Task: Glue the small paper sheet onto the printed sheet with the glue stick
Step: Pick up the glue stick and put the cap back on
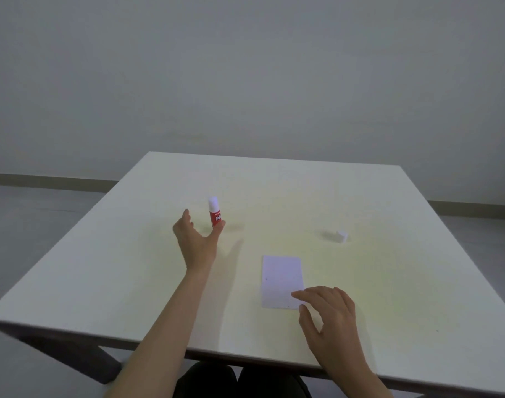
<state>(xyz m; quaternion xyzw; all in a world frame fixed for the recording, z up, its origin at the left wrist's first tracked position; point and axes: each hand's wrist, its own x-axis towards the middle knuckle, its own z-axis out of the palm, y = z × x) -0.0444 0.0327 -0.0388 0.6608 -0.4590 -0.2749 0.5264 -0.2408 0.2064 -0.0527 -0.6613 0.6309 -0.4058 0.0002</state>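
Note:
A red glue stick (215, 213) with a white top stands upright on the table, left of centre. My left hand (198, 239) is just in front of it, fingers spread; the thumb tip is at its base, and the hand holds nothing. A white paper sheet (281, 278) lies flat near the front right. My right hand (330, 317) rests with its fingertips on the sheet's near right corner, fingers apart. I cannot tell whether this is one sheet or two stacked. A small white cap (342, 236) lies on the table behind the sheet.
The white table (116, 277) has its front edge close to my body and its left edge running diagonally away. Grey floor and a plain wall lie beyond. My dark-clothed legs (240, 382) show under the front edge.

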